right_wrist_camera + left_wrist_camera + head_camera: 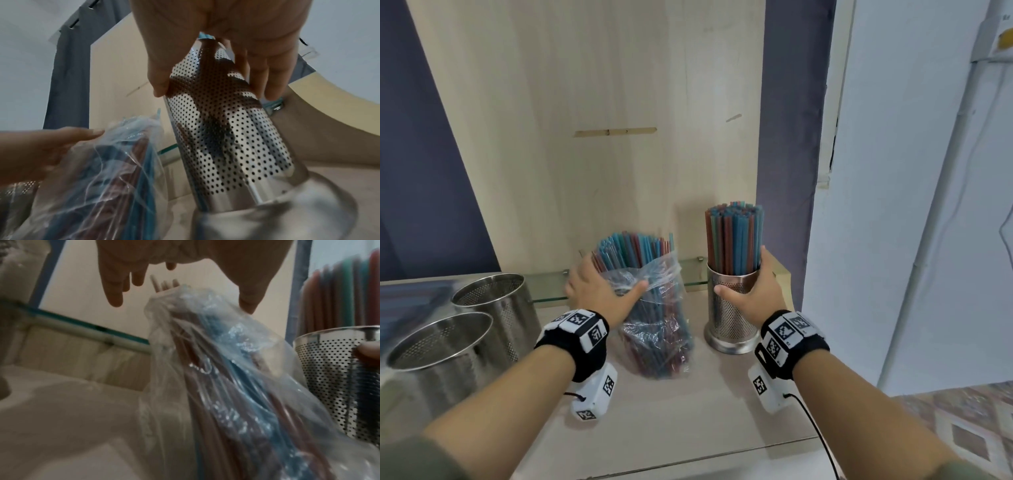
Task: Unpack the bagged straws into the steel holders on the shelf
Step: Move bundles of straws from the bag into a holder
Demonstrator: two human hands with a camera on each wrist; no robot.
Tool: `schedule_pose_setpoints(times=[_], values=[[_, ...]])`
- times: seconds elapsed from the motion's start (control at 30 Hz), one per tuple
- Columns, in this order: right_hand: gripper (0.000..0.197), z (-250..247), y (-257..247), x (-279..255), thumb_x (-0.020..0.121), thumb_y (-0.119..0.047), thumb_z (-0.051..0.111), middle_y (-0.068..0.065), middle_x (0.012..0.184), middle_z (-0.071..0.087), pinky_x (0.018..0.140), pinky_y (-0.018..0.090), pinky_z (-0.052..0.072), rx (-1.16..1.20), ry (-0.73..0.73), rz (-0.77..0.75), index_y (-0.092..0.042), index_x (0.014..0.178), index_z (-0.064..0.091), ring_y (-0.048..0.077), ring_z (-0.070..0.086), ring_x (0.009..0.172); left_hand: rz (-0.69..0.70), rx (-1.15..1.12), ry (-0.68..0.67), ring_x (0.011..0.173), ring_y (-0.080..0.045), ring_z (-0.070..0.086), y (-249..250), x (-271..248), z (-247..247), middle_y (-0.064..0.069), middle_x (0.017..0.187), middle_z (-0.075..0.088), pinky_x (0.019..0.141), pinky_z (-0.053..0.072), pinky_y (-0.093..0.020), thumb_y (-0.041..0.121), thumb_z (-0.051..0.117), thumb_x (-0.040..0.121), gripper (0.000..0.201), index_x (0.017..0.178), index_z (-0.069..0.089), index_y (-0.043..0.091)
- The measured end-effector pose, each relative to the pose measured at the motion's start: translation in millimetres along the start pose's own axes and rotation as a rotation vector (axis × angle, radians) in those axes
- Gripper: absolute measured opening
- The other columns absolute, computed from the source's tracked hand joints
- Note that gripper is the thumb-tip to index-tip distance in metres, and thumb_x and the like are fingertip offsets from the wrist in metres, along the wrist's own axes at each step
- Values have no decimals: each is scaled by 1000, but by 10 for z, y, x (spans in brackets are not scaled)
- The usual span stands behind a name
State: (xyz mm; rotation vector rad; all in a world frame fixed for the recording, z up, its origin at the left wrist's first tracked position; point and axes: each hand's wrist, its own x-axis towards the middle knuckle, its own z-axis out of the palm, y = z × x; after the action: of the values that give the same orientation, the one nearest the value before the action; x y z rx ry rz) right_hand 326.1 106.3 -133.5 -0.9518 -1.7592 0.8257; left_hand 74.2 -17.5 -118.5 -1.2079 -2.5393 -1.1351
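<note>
On the shelf (722, 394) our right hand (751, 291) holds one full holder (729, 311); our open left hand (599, 291) touches the bag (654, 329), two holders (493, 301) empty

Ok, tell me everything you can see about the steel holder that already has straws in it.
The holder is a tall, narrow cylinder of shiny steel, its wall perforated with small round holes, on a wider solid flared base. It stands upright on the shelf, right of the bag. Red, blue and green straws pack it, standing well above the rim. The right hand grips its upper part, thumb on the near side, fingers round the far side.
</note>
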Motion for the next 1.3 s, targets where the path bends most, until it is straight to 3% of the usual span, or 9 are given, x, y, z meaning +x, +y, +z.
schedule_pose_setpoints(times=[0.17, 0.3, 0.4, 0.5, 0.67, 0.8, 0.97, 1.07, 1.3], values=[[70, -58, 18, -6, 61, -29, 92, -14, 108, 64, 91, 31, 57, -30, 93, -9, -25, 119, 52, 4, 65, 98, -150, -367, -112, 141, -40, 31, -6, -6, 17, -20, 159, 18, 114, 29, -53, 55, 86, 55, 143, 153, -11, 17], [70, -185, 27, -27, 67, -24, 90, -26, 97, 50, 71, 0, 38, -59, 128, 8, -35, 113, 38, -7, 55, 85, -169, -448, -169, 139, -39, 34, 40, 14, 75, -20, 157, 23, 113, 30, -55, 43, 92, 52, 146, 152, -12, 22], [82, -203, 62, -26, 67, -29, 89, -5, 119, 57, 88, 16, 45, -44, 127, 50, -25, 133, 39, 12, 58, 102, -127, -464, -194, 138, -37, 37, 87, 0, 135, -20, 155, 28, 113, 31, -53, 33, 95, 53, 145, 152, -11, 23], [94, -189, 111, -16, 66, -35, 89, 3, 133, 53, 101, 34, 47, -36, 131, 85, -23, 142, 34, 18, 57, 114, -90, -462, -203, 136, -37, 40, 164, -63, 199, -20, 154, 31, 113, 32, -50, 24, 94, 58, 140, 153, -10, 21], [95, -191, 132, -9, 67, -34, 89, 2, 134, 53, 101, 33, 47, -28, 134, 89, -23, 143, 32, 15, 56, 112, -89, -544, -210, 133, -34, 44, 379, -153, 338, -18, 151, 37, 110, 34, -45, 12, 91, 63, 133, 154, -6, 20], [96, -192, 129, -17, 67, -33, 89, 1, 133, 53, 100, 30, 46, -17, 131, 90, -22, 143, 32, 15, 57, 113, -34, -583, -226, 129, -30, 47, 619, -173, 436, -17, 150, 38, 98, 35, -28, 3, 83, 72, 125, 155, -8, 21], [94, -212, 105, -24, 68, -31, 89, 1, 132, 52, 94, 22, 42, -12, 124, 84, -21, 143, 33, 11, 55, 105, -17, -691, -37, 138, -24, 38, 859, -217, 593, -12, 160, 20, 101, 28, -23, -1, 78, 77, 120, 154, -11, 23], [94, -210, 111, -23, 67, -32, 90, 1, 132, 53, 93, 22, 43, -6, 123, 83, -23, 142, 34, 11, 57, 106, 24, -587, -99, 145, -26, 27, 904, -277, 715, -12, 161, 15, 111, 24, -29, 11, 79, 78, 116, 155, -8, 17], [94, -224, 72, -58, 68, -32, 88, 2, 134, 52, 95, 24, 42, -5, 107, 112, -24, 143, 32, 13, 56, 111, 37, 1, -312, 143, -37, 22, 835, -230, 533, -19, 157, 20, 116, 19, -45, 81, 59, 69, 132, 153, -11, 9]])
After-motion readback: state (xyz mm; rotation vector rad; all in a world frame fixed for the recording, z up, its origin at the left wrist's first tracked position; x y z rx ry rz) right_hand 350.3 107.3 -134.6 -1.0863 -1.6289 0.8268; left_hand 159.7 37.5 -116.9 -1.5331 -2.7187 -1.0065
